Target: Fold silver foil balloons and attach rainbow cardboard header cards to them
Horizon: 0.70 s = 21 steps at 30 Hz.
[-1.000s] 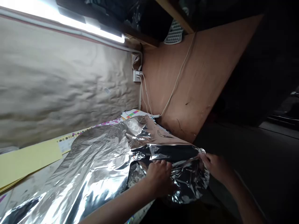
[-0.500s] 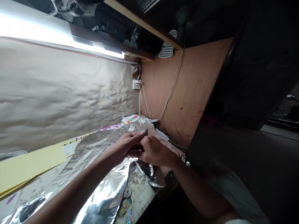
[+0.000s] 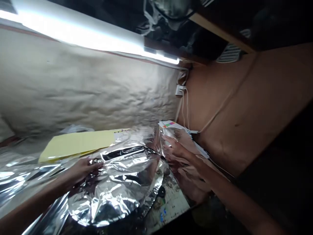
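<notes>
A large, crinkled, mirror-bright sheet of silver foil [image 3: 122, 192] is lying across the lower middle of the frame, its near part bunching into a rounded, puffed fold and its far part spreading toward the stack of white papers with coloured blocks [image 3: 170, 124] right of centre. The left hand [image 3: 84, 169], at lower left of centre, is curling nearly closed, its thumb and fingers seemingly pinching the border of the fold. The right hand [image 3: 179, 149], right of centre, is resting on the foil with its fingers loosely stretched out, largely open; no firm grasp is showing. Below it, the pale, stained tabletop [image 3: 176, 199] is peeking out beside the foil's edge, while a flat yellow sheet of paper or card [image 3: 78, 143] is lying beyond the left hand, against the crumpled beige wall covering [image 3: 97, 98]. Judging by its sheen and sharp creases, the foil is probably being very light, limp and slippery, holding wrinkles readily and risking tears under a hard pull. Its edges are seeming the best places for a gentle thumb-and-finger pinch, with flat fingers suiting the broad middle better than gripping.
</notes>
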Motion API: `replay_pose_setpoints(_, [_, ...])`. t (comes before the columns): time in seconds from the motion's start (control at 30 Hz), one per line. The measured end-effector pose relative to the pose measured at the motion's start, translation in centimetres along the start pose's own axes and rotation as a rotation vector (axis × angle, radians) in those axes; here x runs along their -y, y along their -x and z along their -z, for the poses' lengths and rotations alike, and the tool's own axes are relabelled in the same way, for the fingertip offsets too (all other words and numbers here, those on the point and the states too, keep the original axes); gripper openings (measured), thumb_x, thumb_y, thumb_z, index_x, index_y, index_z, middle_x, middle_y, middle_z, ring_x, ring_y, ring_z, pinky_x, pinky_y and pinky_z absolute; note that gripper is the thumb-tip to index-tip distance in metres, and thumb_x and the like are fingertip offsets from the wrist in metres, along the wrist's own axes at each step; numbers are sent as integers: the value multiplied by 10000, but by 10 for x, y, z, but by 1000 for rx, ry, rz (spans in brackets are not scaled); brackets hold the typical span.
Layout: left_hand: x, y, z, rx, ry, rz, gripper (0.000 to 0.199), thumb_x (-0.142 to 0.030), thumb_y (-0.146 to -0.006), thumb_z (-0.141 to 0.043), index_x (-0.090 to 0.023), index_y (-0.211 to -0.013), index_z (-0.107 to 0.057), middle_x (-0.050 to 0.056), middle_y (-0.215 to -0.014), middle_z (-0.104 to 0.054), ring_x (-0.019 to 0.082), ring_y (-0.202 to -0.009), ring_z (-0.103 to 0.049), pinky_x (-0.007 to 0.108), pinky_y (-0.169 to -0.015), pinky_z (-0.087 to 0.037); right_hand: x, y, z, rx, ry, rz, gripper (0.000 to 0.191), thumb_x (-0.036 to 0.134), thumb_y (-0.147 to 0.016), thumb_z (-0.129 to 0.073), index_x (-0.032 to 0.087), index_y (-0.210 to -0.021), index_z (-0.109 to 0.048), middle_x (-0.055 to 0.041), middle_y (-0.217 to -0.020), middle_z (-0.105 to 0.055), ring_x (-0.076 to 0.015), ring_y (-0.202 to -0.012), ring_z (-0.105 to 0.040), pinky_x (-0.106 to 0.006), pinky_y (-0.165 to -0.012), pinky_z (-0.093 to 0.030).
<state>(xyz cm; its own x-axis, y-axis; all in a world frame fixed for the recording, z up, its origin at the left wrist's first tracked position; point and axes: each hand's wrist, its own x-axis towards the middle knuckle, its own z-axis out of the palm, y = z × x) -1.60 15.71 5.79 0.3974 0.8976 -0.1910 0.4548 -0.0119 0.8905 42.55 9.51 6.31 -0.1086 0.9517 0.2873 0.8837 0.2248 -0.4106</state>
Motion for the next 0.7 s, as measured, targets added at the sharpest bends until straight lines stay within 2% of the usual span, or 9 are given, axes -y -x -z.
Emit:
replay_pose_setpoints(0.07, [11, 12, 0, -32, -130, -20, 396, -551, -741, -690, -168, -701, -600, -31, -544, -590, 151, -521, -562, 222, -502, -401, 10, -14, -20, 89, 28, 88, 656, 517, -937, -499, 170, -1489, -425, -128, -1588, -306, -298, -1480, -250, -498, -1202, -215])
replay_pose_setpoints(0.17, [16, 32, 0, -147, -405, -58, 403, -466, -766, -644, -160, -1027, -641, 3, -641, -644, 210, -614, -610, 266, -561, -414, 28, -29, -49, 253, 56, 205, 625, 534, -956, -461, 225, -1498, -415, -85, -1597, -295, -297, -1493, -206, -519, -1208, -172])
replay_pose_setpoints(0.23, [19, 46, 3, -232, -552, -95, 539, -421, -788, -606, -157, -1254, -552, 36, -787, -693, 237, -739, -643, 289, -650, -435, 35, -33, -65, 382, 120, 240, 639, 571, -956, -444, 257, -1510, -390, -71, -1601, -290, -302, -1491, -212, -535, -1205, -165])
replay_pose_setpoints(0.3, [22, 62, 8, -293, -637, -101, 576, -428, -830, -552, -153, -1333, -494, 84, -952, -708, 255, -868, -652, 311, -739, -445, 36, -34, -77, 464, 202, 237, 683, 617, -951, -415, 264, -1531, -341, -69, -1614, -251, -301, -1496, -189, -542, -1205, -160])
replay_pose_setpoints(0.37, [26, 76, 14, -283, -679, -60, 546, -469, -860, -510, -136, -1292, -530, 123, -1019, -706, 277, -934, -651, 328, -775, -442, 35, -35, -86, 461, 244, 220, 695, 626, -964, -359, 247, -1545, -307, -79, -1623, -214, -295, -1504, -149, -548, -1205, -152])
replay_pose_setpoints(0.43, [29, 85, 19, -229, -686, 10, 513, -512, -860, -499, -133, -1192, -599, 137, -982, -714, 298, -922, -656, 338, -754, -436, 36, -35, -93, 430, 250, 230, 686, 618, -977, -317, 245, -1552, -287, -83, -1628, -189, -288, -1507, -130, -554, -1203, -150])
replay_pose_setpoints(0.57, [32, 83, 24, -129, -600, 78, 426, -544, -786, -585, -162, -948, -680, 138, -978, -718, 309, -930, -651, 327, -720, -415, 47, -32, -106, 413, 244, 303, 673, 620, -977, -321, 285, -1557, -257, -74, -1623, -213, -289, -1499, -176, -572, -1191, -182])
replay_pose_setpoints(0.63, [31, 78, 27, -80, -552, 97, 376, -537, -725, -651, -172, -811, -676, 107, -881, -720, 281, -844, -650, 307, -663, -401, 53, -29, -111, 404, 252, 315, 667, 612, -982, -317, 282, -1558, -254, -73, -1623, -213, -291, -1501, -165, -576, -1189, -183])
replay_pose_setpoints(0.7, [30, 75, 30, -21, -501, 130, 357, -532, -674, -700, -181, -664, -633, 54, -701, -678, 227, -684, -617, 285, -582, -369, 58, -28, -115, 396, 258, 321, 674, 613, -982, -313, 269, -1559, -254, -74, -1625, -204, -294, -1503, -155, -576, -1189, -182])
